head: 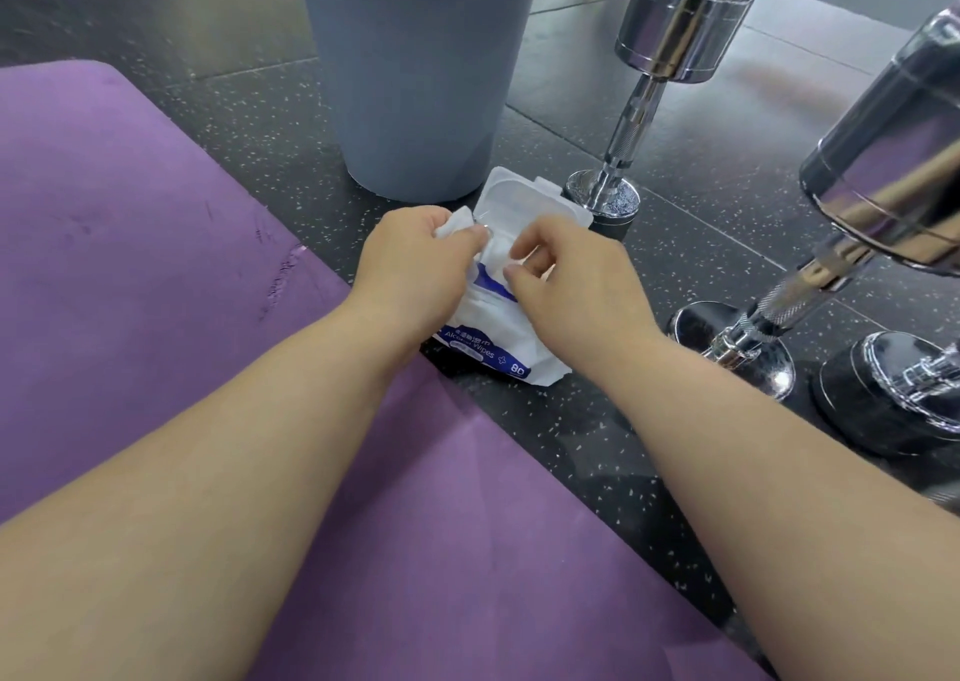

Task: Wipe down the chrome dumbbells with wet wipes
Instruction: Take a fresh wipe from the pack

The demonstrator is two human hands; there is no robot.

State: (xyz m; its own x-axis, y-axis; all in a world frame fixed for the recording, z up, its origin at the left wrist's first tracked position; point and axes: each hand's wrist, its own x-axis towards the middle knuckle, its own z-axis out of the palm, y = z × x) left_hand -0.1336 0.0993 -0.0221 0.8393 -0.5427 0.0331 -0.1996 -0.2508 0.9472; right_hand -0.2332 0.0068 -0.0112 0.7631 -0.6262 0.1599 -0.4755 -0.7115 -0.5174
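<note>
A white and blue pack of alcohol wipes (493,337) lies on the dark floor with its plastic lid (530,202) flipped open. My left hand (415,259) holds a crumpled white wipe (454,223) beside the lid. My right hand (566,285) pinches the wipe sticking out of the pack's opening (498,257). One chrome dumbbell (644,93) stands upright on its end just behind the pack. A second chrome dumbbell (810,285) stands upright at the right, close to the camera.
A tall grey bin (415,67) stands directly behind the pack. A purple mat (156,275) covers the floor on the left and under my arms. Another chrome dumbbell end (893,389) sits at the right edge on the speckled black floor (706,171).
</note>
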